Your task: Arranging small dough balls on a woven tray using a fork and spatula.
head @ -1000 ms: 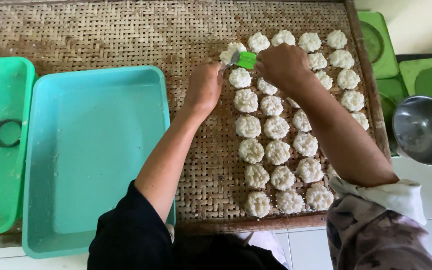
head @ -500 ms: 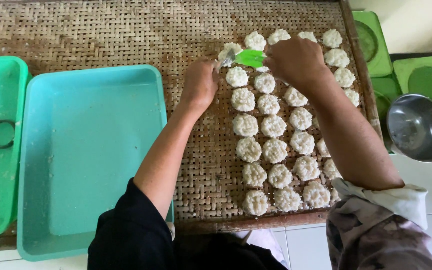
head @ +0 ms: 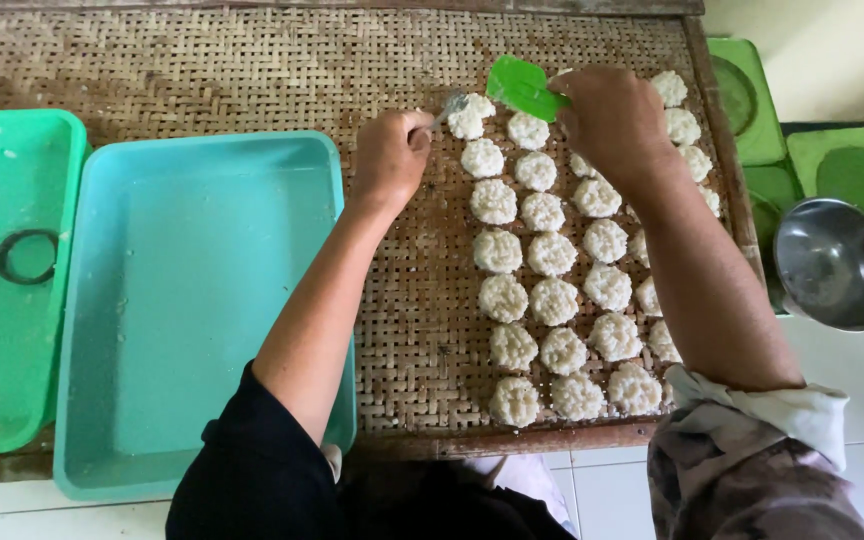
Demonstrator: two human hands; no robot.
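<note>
Woven mat [head: 202,70] — rice cakes [head: 552,255], trays [head: 202,300]

A flat green spatula [head: 524,88] tilts just above rows of round white rice cakes [head: 552,300].

Rice cakes [head: 552,290] lie in rows between both hands' fingers; an empty tray [head: 192,300] sits left, probably touching another.

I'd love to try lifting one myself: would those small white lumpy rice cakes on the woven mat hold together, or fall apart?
The small white rice cakes look grainy and clumped, so probably crumbly if pinched. Each seems flat-bottomed, so unlikely to roll on the woven bamboo mat. The right hand holds a green plastic scraper, hinting that sliding under works better.
</note>
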